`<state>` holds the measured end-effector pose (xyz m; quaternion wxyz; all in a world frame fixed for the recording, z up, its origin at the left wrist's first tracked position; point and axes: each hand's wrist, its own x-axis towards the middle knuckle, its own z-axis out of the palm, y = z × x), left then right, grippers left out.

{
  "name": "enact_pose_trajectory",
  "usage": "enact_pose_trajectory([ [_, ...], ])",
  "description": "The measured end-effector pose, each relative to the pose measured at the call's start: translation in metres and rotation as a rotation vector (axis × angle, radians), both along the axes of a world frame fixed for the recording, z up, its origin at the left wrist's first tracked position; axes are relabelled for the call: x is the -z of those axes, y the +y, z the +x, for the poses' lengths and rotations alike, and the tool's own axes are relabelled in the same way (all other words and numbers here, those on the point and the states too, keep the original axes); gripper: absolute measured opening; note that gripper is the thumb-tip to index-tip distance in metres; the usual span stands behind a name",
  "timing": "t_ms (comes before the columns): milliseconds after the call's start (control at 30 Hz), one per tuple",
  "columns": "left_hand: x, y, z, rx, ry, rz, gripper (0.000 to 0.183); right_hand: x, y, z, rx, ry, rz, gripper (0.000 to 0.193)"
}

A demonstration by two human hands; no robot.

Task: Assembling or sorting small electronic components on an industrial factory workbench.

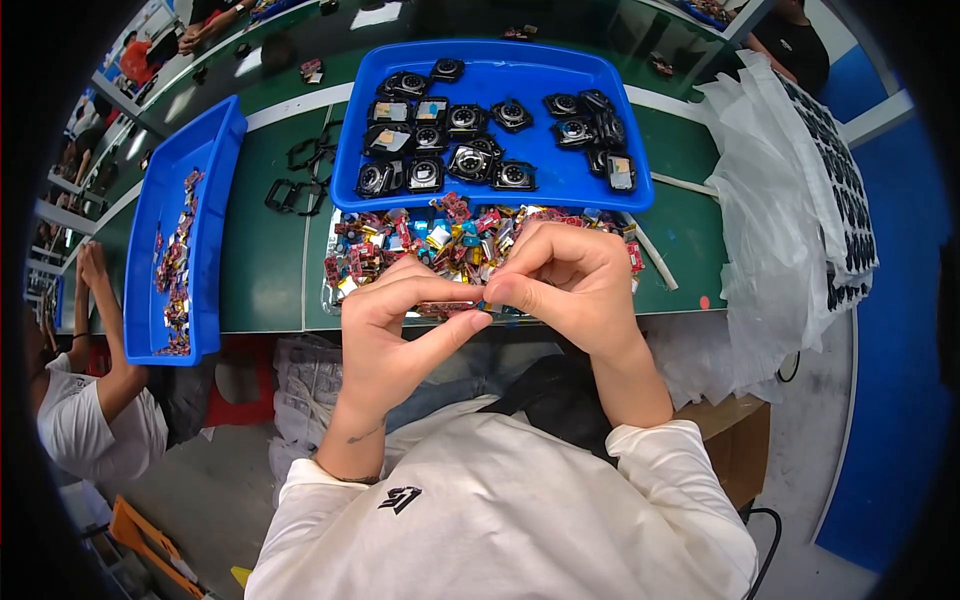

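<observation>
My left hand (395,325) and my right hand (570,280) meet at the fingertips over the near edge of a pile of small electronic parts (440,235). Both are closed in a pinch, thumb against forefinger. Whatever sits between the fingertips is tiny and mostly hidden. A reddish circuit board piece (440,309) shows in the gap between my left thumb and forefinger; whether it is gripped or lies behind, I cannot tell. The pile mixes red boards with silver, yellow and blue bits.
Behind the pile stands a blue tray (540,70) of black watch-like cases (466,118). Another blue tray (230,150) with red parts is at left, near black frames (295,195). White plastic sheeting (745,200) covers stacked black pieces at right. A co-worker's hands (92,262) are far left.
</observation>
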<state>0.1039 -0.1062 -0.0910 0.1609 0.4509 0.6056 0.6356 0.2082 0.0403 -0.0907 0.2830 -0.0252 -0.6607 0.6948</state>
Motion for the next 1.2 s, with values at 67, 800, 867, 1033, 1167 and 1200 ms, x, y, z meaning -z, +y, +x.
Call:
enact_pose_trajectory([
  [67, 0.001, 0.000, 0.000, 0.002, -0.002, -0.004, 0.015, 0.000, -0.002, 0.000, -0.011, 0.008, -0.029, 0.010],
  [800, 0.010, -0.003, 0.005, 0.051, -0.484, 0.161, 0.004, -0.006, -0.013, 0.003, -0.130, -0.072, -0.209, 0.018],
  [867, 0.010, -0.005, 0.004, 0.035, -0.486, 0.143, 0.004, -0.002, -0.015, 0.002, -0.100, -0.046, -0.168, 0.017],
  [1033, 0.009, -0.003, 0.004, 0.140, -0.531, 0.134, 0.006, -0.006, -0.014, 0.004, -0.155, -0.064, -0.188, 0.015],
  [1167, 0.008, -0.001, 0.004, 0.173, -0.582, 0.106, 0.007, -0.007, -0.012, 0.004, -0.225, -0.104, -0.222, 0.012],
  [1200, 0.009, -0.001, 0.003, 0.206, -0.570, 0.129, 0.007, -0.007, -0.013, 0.004, -0.175, -0.100, -0.202, 0.011],
])
